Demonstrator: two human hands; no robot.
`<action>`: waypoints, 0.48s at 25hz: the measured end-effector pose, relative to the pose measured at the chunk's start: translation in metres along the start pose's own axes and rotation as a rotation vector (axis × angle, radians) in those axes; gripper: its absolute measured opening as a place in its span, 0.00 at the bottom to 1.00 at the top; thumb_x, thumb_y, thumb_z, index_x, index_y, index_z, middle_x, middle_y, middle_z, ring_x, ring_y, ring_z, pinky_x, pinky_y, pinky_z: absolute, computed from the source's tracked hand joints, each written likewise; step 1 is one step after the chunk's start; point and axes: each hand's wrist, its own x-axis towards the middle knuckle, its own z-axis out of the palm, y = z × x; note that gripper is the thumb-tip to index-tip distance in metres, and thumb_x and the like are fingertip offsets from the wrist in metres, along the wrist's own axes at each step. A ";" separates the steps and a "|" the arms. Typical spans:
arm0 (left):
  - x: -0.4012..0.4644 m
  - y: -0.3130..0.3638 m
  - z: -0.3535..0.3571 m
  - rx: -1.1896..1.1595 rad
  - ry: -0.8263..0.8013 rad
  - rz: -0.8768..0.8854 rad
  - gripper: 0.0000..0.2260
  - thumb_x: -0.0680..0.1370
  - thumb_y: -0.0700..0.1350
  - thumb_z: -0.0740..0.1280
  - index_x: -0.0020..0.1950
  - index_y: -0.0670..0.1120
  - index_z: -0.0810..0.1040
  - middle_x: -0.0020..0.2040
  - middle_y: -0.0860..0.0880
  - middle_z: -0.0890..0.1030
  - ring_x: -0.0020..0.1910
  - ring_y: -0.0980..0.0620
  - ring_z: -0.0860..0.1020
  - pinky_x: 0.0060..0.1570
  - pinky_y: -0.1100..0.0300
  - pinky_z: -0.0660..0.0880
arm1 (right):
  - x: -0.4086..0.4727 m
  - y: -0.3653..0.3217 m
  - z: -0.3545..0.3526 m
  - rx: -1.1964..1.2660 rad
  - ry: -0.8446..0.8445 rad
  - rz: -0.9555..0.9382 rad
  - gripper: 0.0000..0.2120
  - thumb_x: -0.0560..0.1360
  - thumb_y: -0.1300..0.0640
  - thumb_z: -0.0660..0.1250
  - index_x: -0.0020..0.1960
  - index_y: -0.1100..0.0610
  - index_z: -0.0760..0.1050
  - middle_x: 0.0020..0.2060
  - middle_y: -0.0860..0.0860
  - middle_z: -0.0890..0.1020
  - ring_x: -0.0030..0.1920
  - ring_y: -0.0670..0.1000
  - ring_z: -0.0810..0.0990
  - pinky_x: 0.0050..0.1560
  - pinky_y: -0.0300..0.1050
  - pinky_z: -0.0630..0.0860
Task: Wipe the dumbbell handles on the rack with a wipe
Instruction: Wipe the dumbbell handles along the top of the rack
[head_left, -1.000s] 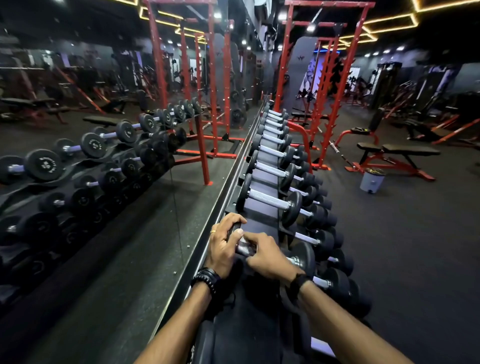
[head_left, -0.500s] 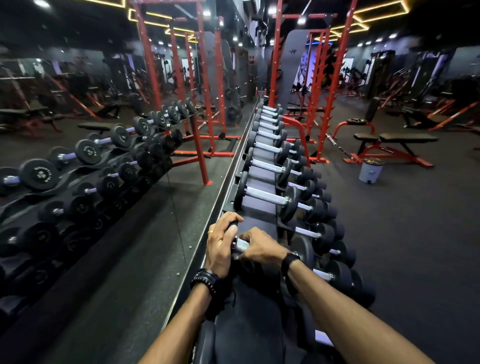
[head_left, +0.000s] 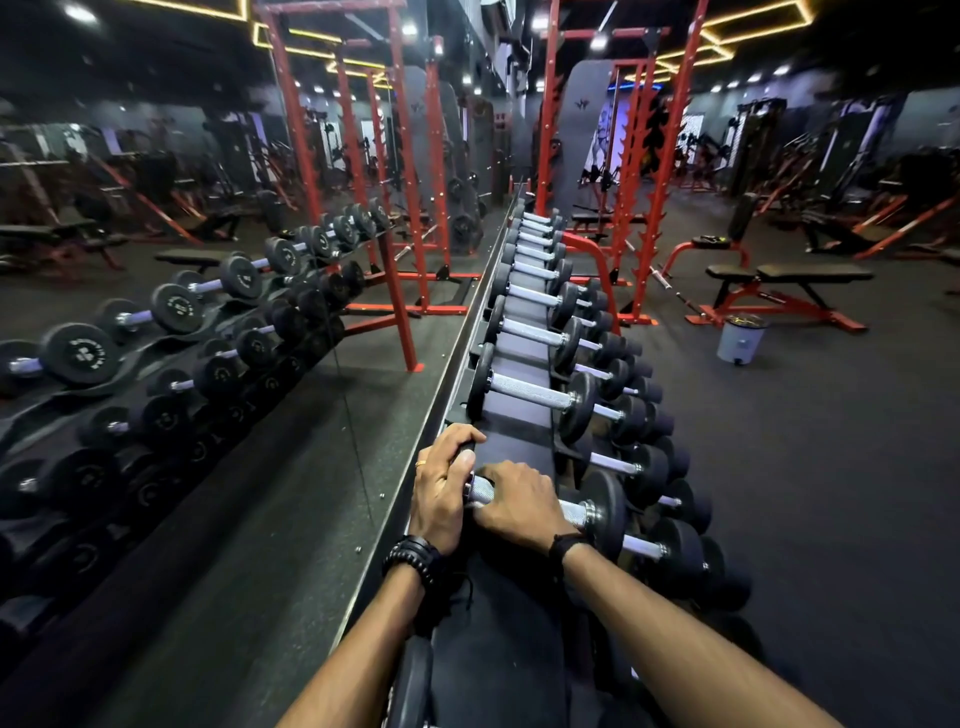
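Note:
A long black dumbbell rack (head_left: 501, 654) runs away from me, with several dumbbells lying across it. On the nearest dumbbell, my left hand (head_left: 441, 488) grips the black left head. My right hand (head_left: 519, 512) is curled round its knurled steel handle (head_left: 571, 513), close beside the left hand. No wipe shows; anything under my right palm is hidden. The dumbbell just beyond (head_left: 530, 392) lies untouched, its handle bare.
A wall mirror (head_left: 208, 415) runs along the rack's left side and reflects the dumbbells. Lower rack tiers with smaller dumbbells (head_left: 644, 467) stick out on the right. Red power racks (head_left: 644, 208), a red bench (head_left: 779, 275) and a small bin (head_left: 740, 338) stand on the dark floor at right.
Both hands stay on the same dumbbell. My right hand has slid slightly left along the handle toward my left hand, baring more of the handle on the right.

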 end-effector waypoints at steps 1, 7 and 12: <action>0.000 -0.001 0.000 0.006 -0.004 -0.006 0.14 0.78 0.52 0.57 0.53 0.48 0.79 0.54 0.53 0.80 0.53 0.49 0.78 0.57 0.40 0.70 | -0.005 0.003 0.003 0.032 0.071 -0.023 0.16 0.68 0.42 0.67 0.51 0.49 0.79 0.43 0.54 0.83 0.48 0.58 0.79 0.41 0.47 0.68; -0.002 -0.002 -0.002 0.022 0.006 0.018 0.13 0.78 0.52 0.57 0.53 0.50 0.78 0.52 0.54 0.79 0.48 0.51 0.76 0.53 0.40 0.72 | -0.014 0.020 0.003 0.527 0.153 -0.104 0.12 0.67 0.45 0.75 0.50 0.47 0.83 0.41 0.47 0.85 0.43 0.45 0.80 0.44 0.42 0.75; -0.001 -0.001 -0.002 0.008 0.004 0.039 0.12 0.78 0.52 0.57 0.53 0.51 0.78 0.50 0.53 0.79 0.47 0.50 0.77 0.51 0.44 0.72 | 0.002 0.025 0.003 0.653 0.163 -0.028 0.09 0.74 0.52 0.73 0.42 0.58 0.84 0.36 0.52 0.85 0.38 0.41 0.79 0.44 0.46 0.77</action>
